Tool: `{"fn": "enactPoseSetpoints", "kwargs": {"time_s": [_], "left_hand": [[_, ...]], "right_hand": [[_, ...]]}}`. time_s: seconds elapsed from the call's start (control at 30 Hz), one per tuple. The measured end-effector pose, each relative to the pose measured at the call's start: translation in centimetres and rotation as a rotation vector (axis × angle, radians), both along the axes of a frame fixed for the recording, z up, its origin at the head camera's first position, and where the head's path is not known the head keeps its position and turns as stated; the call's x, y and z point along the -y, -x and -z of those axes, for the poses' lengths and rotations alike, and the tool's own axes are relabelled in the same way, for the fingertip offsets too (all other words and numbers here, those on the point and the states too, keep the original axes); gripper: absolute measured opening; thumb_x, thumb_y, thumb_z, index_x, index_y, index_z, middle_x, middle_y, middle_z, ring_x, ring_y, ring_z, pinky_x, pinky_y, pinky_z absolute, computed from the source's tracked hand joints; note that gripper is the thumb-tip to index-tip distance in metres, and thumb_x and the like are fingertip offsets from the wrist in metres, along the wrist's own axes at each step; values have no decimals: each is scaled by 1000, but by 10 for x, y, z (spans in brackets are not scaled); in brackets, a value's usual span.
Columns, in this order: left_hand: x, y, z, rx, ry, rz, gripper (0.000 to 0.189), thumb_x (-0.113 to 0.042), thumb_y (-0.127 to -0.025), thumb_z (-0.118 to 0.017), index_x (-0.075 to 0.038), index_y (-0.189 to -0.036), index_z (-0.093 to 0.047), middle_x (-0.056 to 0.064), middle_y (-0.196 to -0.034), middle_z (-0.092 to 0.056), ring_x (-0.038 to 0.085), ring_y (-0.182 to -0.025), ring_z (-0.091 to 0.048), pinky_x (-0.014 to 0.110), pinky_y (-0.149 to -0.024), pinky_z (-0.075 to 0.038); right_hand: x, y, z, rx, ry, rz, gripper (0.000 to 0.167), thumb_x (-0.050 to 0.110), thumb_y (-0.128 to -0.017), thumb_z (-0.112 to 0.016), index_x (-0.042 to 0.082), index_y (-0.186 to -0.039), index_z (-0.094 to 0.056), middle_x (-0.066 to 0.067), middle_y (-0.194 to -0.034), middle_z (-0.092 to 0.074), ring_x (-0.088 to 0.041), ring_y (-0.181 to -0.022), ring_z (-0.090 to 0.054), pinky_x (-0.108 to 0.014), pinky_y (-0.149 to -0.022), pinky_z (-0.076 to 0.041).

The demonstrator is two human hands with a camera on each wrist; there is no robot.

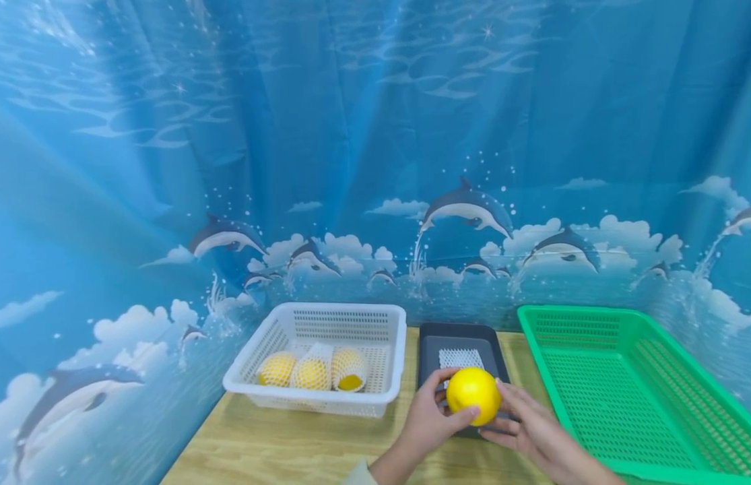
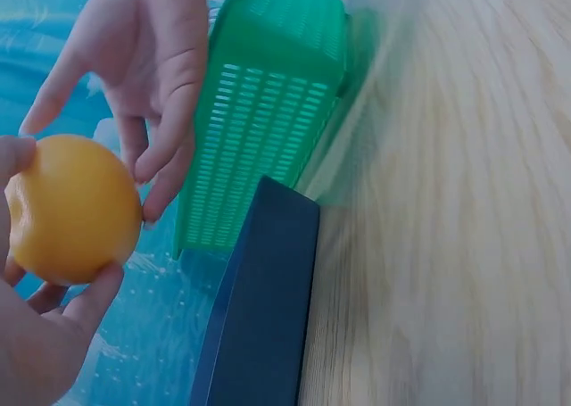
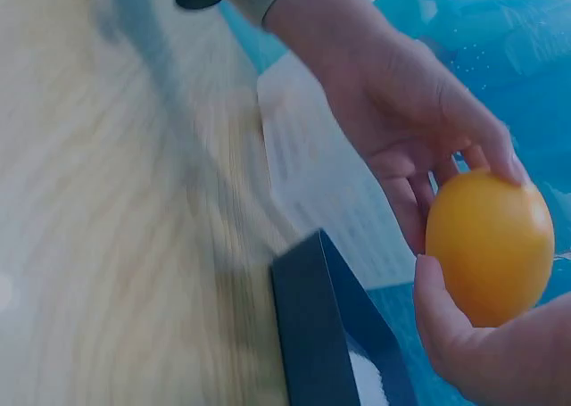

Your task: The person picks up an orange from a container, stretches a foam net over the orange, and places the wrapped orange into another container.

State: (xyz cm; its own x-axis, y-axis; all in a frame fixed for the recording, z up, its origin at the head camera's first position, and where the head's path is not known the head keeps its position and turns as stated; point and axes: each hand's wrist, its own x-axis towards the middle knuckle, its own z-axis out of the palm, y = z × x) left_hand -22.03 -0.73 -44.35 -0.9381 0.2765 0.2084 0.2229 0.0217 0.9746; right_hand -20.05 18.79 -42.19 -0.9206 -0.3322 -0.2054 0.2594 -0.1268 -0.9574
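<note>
A smooth, round orange [image 1: 473,396], yellow in the head view, is held up between both hands over the black tray [image 1: 432,337]. My left hand [image 1: 432,412] grips its left side, thumb across the near face and fingers behind. From the other side my right hand [image 1: 529,424] holds it by the fingertips, thumb and fingers spread about its edge with the palm apart. The left wrist view shows the right hand's fingertips right at the skin of the orange [image 2: 76,210]. In the tray lies a white foam net [image 1: 460,358], partly hidden by the hands and fruit.
On the left stands a white basket [image 1: 314,404] with three yellow fruits in foam nets [image 1: 312,374]. A green basket [image 1: 624,391] sits on the right of the wooden table [image 1: 278,444]. Behind hangs a blue dolphin-print curtain [image 1: 375,135].
</note>
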Motion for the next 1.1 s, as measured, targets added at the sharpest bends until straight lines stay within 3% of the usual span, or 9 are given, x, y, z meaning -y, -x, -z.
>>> {"fn": "enactPoseSetpoints", "kwargs": {"time_s": [0.1,0.27,0.47,0.67,0.9,1.1], "left_hand": [[0,-3,2,-93,45,-35,61,-29,-80,-80,-13,-133,-52,-1,-125,-57,9,-101,-60,22,-83,-53],[1,-7,5,-240,100,-77,64,-34,-78,-81,-17,-132,-52,0,-128,-53,9,-104,-58,20,-84,-52],[3,-10,7,-344,137,-94,65,-34,-78,-81,-18,-133,-50,2,-130,-51,11,-107,-55,22,-84,-53],[9,-10,7,-295,118,-44,59,-31,-84,-77,-15,-134,-49,4,-133,-49,17,-114,-54,21,-87,-52],[15,-6,4,-178,34,-1,34,-27,-101,-51,-8,-129,-49,12,-134,-51,31,-122,-53,24,-90,-52],[19,-7,-1,-120,51,-29,38,-29,-100,-54,-12,-133,-49,11,-133,-54,28,-117,-57,26,-92,-52]], "right_hand": [[3,1,1,37,61,-41,87,51,-101,-41,-6,-150,3,-22,-128,-48,-29,-107,-63,-47,-99,-48],[9,1,2,43,105,-42,85,50,-100,-44,-6,-150,-3,-15,-125,-52,-28,-109,-62,-46,-99,-48],[15,3,3,26,95,-5,80,46,-100,-48,-6,-147,-8,-12,-123,-53,-25,-108,-63,-44,-98,-49],[21,2,3,3,29,81,78,38,-100,-52,-6,-147,-8,-20,-127,-47,-28,-104,-65,-46,-94,-52],[33,-1,3,-88,-147,254,68,26,-94,-63,-3,-143,-25,-33,-138,-39,-29,-104,-62,-48,-86,-56],[34,-4,2,-150,-232,246,70,21,-89,-70,0,-142,-30,-28,-141,-37,-29,-105,-61,-44,-83,-57]]}}
